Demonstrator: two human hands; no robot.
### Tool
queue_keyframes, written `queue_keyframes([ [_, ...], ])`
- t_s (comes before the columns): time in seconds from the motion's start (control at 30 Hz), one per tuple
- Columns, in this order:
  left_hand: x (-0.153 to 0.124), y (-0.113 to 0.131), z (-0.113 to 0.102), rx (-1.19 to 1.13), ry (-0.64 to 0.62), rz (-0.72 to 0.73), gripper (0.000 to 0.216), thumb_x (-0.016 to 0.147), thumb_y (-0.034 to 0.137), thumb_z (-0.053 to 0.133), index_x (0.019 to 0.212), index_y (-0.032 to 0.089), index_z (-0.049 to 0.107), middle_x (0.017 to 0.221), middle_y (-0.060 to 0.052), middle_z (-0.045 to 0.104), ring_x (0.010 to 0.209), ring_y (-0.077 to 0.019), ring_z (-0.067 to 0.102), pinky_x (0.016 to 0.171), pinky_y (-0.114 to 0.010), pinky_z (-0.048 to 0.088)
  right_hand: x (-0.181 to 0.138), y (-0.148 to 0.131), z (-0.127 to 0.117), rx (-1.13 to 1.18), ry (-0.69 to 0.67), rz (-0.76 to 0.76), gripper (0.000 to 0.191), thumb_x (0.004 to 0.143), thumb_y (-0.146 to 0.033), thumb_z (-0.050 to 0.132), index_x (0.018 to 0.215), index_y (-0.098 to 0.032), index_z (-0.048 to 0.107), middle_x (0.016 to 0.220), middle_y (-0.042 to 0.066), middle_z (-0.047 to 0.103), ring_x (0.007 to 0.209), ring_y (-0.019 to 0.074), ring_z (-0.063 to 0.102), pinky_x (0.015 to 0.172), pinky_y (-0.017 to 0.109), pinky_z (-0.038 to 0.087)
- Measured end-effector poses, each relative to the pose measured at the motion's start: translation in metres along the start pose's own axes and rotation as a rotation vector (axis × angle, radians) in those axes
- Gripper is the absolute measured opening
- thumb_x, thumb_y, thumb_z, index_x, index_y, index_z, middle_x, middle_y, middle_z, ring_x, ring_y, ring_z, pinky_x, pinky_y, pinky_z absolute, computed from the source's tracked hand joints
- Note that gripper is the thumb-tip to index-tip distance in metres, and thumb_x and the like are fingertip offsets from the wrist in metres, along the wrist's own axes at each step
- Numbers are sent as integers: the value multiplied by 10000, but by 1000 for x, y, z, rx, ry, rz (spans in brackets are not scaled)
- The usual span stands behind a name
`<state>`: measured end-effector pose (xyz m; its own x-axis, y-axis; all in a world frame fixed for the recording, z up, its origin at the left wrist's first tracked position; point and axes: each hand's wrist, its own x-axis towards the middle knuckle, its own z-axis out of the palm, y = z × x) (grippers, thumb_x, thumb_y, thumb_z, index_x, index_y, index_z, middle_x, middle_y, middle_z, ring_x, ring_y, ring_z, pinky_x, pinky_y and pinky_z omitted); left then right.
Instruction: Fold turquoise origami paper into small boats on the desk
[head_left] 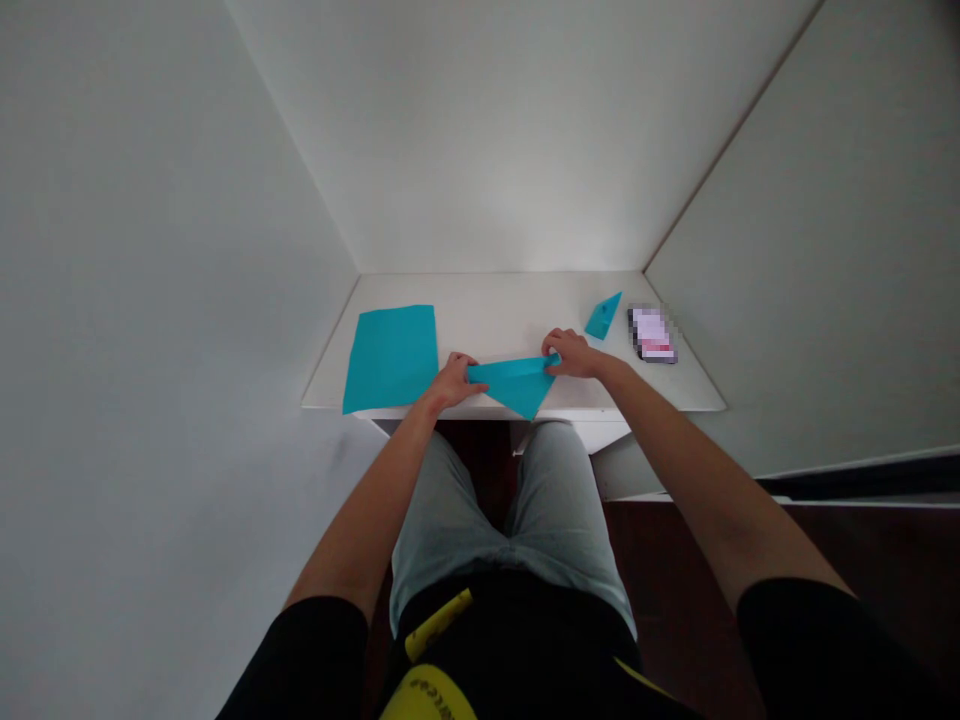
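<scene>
Head view: nearest is a black top (pixel 540 630) with yellow markings (pixel 427 695), then light blue jeans (pixel 559 480), the legs reaching up to the front edge of a white desk (pixel 495 310); dark reddish floor (pixel 675 580) shows beside them. Just above that edge, a partly folded teal paper (pixel 517 385) lies between the two hands, a point of it aimed at the person and reaching the desk's front edge, a folded strip running along its far side. The left hand (pixel 454 380) has its fingers closed on the paper's left end, thumb nearer the body. The right hand (pixel 568 354) pinches the right end, its fingers bent around the corner. Left of the left hand lies a flat teal sheet (pixel 391 355), roughly square, its near edge close to the front of the desk. Farther back, beyond the right hand, a small folded teal piece (pixel 603 318) rests on the desk, and just right of it lies a phone-like object (pixel 652 335), blurred by pixelation. Behind the desk stands a plain pale wall (pixel 495 150).
</scene>
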<state>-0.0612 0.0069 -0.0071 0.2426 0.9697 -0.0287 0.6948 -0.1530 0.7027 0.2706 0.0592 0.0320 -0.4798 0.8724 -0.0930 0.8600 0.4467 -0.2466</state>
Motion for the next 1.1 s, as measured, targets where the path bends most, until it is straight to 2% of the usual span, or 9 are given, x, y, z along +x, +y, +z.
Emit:
queue_keyframes([
  [0.17,-13,4,3,-10,21,79,198,853,249,817,1043,232,763,1052,-12,694,762,-132,614,772,-289,551,-25,-26,2,-105,118,-112,168,859,-152,712,1010,-225,718,1135,110,738,1129,323,631,988,449,415],
  [0.27,-18,5,4,10,27,118,161,842,201,795,996,248,800,1029,-6,721,751,-132,615,760,-282,540,-45,-38,9,-161,176,-124,219,898,-110,654,1076,-208,735,1177,139,751,1127,319,667,1013,454,423],
  [0.37,-23,6,5,17,47,162,200,856,184,773,1029,262,836,1053,-11,742,738,-126,624,764,-281,540,-63,-43,23,-141,153,-111,323,940,-113,593,1218,-198,734,1315,156,743,1193,321,685,1068,471,458],
  [0.5,-34,8,4,54,58,282,205,881,273,803,1075,298,863,1151,-24,763,824,-141,682,851,-302,563,-80,-57,44,-78,170,-68,444,1019,-249,536,1429,-126,656,1563,206,603,1403,353,604,1216,527,429],
  [0.63,-40,8,2,98,43,315,204,939,424,783,1089,315,869,1227,-46,771,1010,-193,717,967,-347,568,-76,-97,62,-28,285,-36,592,1102,-427,423,1551,-64,554,1640,242,509,1538,387,477,1313,622,292],
  [0.7,-39,6,2,100,32,293,203,984,421,729,1076,309,872,1224,-50,777,916,-170,713,936,-344,576,-65,-120,70,-8,314,-67,640,1120,-491,382,1593,-81,516,1658,225,492,1585,389,412,1347,660,167],
  [0.8,-35,3,4,79,28,297,210,990,419,723,1085,303,869,1211,-52,776,768,-130,669,863,-321,580,-50,-139,81,47,244,-114,698,1130,-555,338,1621,-82,484,1689,218,450,1609,350,381,1352,586,235],
  [0.9,-32,-1,6,60,39,329,204,986,416,734,1096,306,867,1188,-50,772,750,-125,649,830,-305,568,-48,-129,89,70,236,-92,790,1110,-621,371,1630,-33,452,1711,262,386,1636,369,316,1342,567,273],
  [1.1,-32,-1,8,72,43,327,180,978,371,751,1107,319,865,1190,-31,755,743,-122,629,808,-296,541,-76,-68,85,61,277,-9,857,1087,-635,420,1688,-29,334,1732,283,316,1645,401,277,1339,628,250],
])
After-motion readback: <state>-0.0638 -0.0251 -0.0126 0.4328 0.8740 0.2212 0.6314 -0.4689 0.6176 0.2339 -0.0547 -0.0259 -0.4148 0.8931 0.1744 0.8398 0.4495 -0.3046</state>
